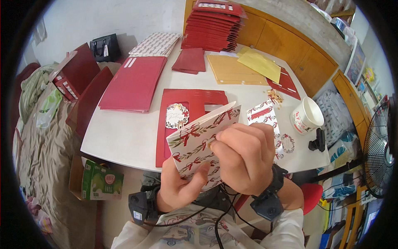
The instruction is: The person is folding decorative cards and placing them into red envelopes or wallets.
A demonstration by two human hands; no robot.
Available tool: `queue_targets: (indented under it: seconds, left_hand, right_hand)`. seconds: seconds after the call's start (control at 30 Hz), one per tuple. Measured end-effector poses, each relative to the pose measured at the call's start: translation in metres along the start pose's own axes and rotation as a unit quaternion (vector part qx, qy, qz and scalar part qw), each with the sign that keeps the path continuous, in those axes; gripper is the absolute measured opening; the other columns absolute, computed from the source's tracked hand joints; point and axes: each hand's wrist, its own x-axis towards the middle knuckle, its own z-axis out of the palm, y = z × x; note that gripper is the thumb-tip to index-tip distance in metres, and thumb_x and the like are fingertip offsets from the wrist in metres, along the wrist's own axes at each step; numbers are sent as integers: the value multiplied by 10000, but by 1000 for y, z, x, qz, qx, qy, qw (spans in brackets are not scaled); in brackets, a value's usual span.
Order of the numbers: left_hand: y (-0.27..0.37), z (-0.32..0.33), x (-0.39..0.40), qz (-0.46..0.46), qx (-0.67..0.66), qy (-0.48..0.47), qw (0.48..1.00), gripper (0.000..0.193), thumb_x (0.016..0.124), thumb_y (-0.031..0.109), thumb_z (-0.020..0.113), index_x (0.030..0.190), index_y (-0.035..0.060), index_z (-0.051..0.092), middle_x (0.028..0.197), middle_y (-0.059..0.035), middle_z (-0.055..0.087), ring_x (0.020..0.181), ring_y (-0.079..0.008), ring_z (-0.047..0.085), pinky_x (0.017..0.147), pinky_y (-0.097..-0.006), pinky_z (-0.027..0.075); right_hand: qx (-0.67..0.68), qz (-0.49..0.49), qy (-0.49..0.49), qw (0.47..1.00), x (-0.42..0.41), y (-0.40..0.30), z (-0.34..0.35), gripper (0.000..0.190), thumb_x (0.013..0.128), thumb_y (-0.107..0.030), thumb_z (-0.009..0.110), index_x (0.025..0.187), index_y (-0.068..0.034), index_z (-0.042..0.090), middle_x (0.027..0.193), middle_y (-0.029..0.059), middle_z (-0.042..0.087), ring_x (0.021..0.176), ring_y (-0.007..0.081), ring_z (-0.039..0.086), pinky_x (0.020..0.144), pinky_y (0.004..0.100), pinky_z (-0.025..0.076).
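My left hand (180,185) grips the lower edge of a folded white card (188,157) printed with red bows and green sprigs, its thumb across the front. Against that front, my right hand (245,155) pinches a small gold-coloured piece (210,145), mostly hidden by the fingers. Behind the card lies a red paper folder (196,95) with cut-out windows and a wreath-shaped tag (177,115) on it. To the right, partly covered by my right hand, is a narrow patterned card (262,113). Another wreath tag (288,143) is beside it.
Red sheets (133,84), patterned cards (155,43) and a tall stack of red folders (213,29) stand farther back. Yellow envelopes (233,71) lie near small gold pieces (275,96). A paper tub (306,115) and black clip-like object (317,141) sit right; a fan (377,146) stands beyond.
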Motion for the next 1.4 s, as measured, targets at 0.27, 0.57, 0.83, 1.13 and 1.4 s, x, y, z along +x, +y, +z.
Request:
queue_targets:
  seconds: [0.27,0.57,0.83,1.13,1.4]
  left_hand:
    - [6,11,0,-89,-117,24,989,296,762,-39,509,1053,-51,459,894,-79,577,757,-97,526,657,-230,424]
    - [-7,0,5,-111,-37,194,974,378,753,-12,545,1103,-49,404,1013,-112,528,888,-149,506,788,-277,397]
    - [-25,4,9,-124,-17,222,967,447,747,10,539,1161,-30,375,1038,-122,510,901,-174,508,802,-294,396]
    - [-30,-2,16,-106,14,243,964,455,748,33,536,1165,-27,364,1035,-120,504,893,-173,510,784,-289,409]
    - [-31,-6,12,-107,33,245,963,471,743,60,554,1165,-25,363,1034,-126,499,886,-178,509,789,-295,407]
  right_hand:
    - [35,-19,51,998,-20,5,2,156,652,-97,569,801,-68,531,953,35,503,800,153,516,683,306,384]
    - [105,376,-41,920,-27,137,-28,95,794,4,459,870,5,403,691,108,497,574,175,510,552,282,424]
    - [-107,394,-392,824,-146,315,21,44,655,-98,545,646,-74,581,646,100,592,590,232,567,559,322,443]
    - [-167,413,-425,788,-150,324,38,53,659,-116,541,648,-78,574,645,107,592,595,225,564,546,340,431]
    - [-190,416,-436,775,-142,324,41,58,659,-122,544,648,-73,571,632,119,585,594,229,561,540,350,425]
